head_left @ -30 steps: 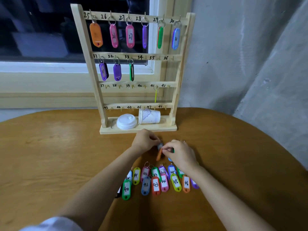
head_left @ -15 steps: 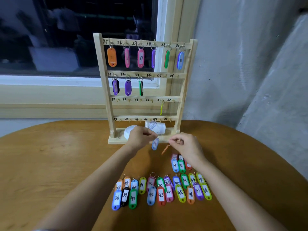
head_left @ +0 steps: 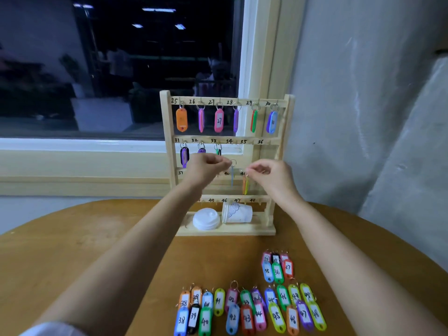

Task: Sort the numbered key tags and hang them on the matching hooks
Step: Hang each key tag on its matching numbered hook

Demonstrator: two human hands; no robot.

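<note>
Left hand [head_left: 208,166] pinches one blue tag [head_left: 232,179]; right hand [head_left: 269,175] pinches, seemingly, one orange tag [head_left: 244,185].

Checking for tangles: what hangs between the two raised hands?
Head view: a blue tag hangs from the ring the left hand pinches; the right hand pinches an orange tag beside it.

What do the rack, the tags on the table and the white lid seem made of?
The rack looks like pale unvarnished wood: matte, square-cut bars. The tags look like glossy coloured plastic with paper labels and metal rings. The lid is probably thin moulded plastic, ridged.
</note>
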